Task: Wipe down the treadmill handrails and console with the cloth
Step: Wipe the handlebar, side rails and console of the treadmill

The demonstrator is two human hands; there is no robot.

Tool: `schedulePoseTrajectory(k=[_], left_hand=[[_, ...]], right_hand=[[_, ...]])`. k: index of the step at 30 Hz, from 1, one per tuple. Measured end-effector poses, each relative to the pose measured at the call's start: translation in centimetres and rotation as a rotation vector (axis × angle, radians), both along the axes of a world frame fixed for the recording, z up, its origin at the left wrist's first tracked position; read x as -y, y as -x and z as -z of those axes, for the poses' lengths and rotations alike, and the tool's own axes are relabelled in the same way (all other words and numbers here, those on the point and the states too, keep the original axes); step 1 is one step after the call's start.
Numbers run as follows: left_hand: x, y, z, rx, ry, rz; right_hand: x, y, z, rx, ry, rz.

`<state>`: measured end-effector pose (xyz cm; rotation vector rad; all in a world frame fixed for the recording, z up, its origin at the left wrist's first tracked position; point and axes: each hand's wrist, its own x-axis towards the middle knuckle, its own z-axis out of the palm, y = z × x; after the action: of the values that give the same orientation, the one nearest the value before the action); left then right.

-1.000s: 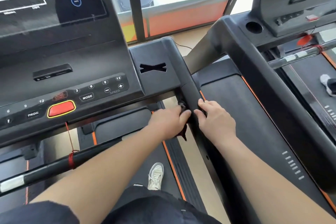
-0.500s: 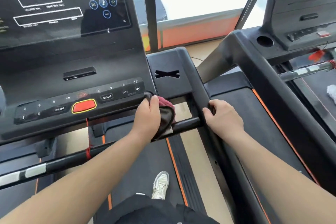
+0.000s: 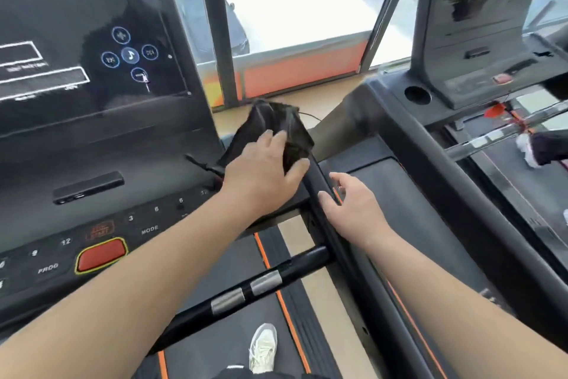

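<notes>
Your left hand [image 3: 264, 171] presses cloth [image 3: 278, 128] flat on console [image 3: 107, 148], grip wide. Right hand [image 3: 352, 209] loose beside handrail [image 3: 339, 251]. Risk: careless sweep triggers red button [image 3: 101, 254].

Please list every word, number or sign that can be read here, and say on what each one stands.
"MODE": console button panel.
"PROG": same panel, left of the red button.
"3", "6", "9", "12": numbers on that panel.
Music note sign: on the screen.
Screen captions, the red label above the red button, the neighbouring console's print: too blurred to read.
</notes>
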<state>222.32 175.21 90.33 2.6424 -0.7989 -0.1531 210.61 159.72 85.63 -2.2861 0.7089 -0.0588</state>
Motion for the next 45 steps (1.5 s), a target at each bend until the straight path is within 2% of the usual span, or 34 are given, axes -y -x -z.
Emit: schedulePoseTrajectory(k=[3, 5, 14, 20, 25, 32, 45], left_hand=[[1.6, -2.4, 4.7, 0.093, -0.349, 0.116], [2.1, -3.6, 7.1, 0.011, -0.416, 0.143], [3.8, -9.1, 8.3, -0.038, -0.296, 0.105], [5.6, -9.4, 8.7, 0.035, -0.310, 0.123], [6.4, -4.8, 9.5, 0.076, -0.245, 0.320], [6.9, 4.0, 9.9, 0.065, -0.206, 0.520], [5.4, 33.9, 13.6, 0.052, 0.157, 0.468]], right_hand=[[0.7, -0.1, 0.4, -0.033, -0.012, 0.015], [1.0, -0.4, 0.7, -0.060, -0.039, 0.013], [1.3, -2.2, 1.3, -0.101, -0.082, 0.019], [2.0, 0.5, 2.6, -0.115, -0.122, 0.131], [3.2, 5.1, 3.9, -0.164, -0.222, 0.288], [4.0, 12.5, 4.4, -0.173, -0.233, 0.286], [4.3, 36.9, 5.9, -0.179, -0.325, 0.348]])
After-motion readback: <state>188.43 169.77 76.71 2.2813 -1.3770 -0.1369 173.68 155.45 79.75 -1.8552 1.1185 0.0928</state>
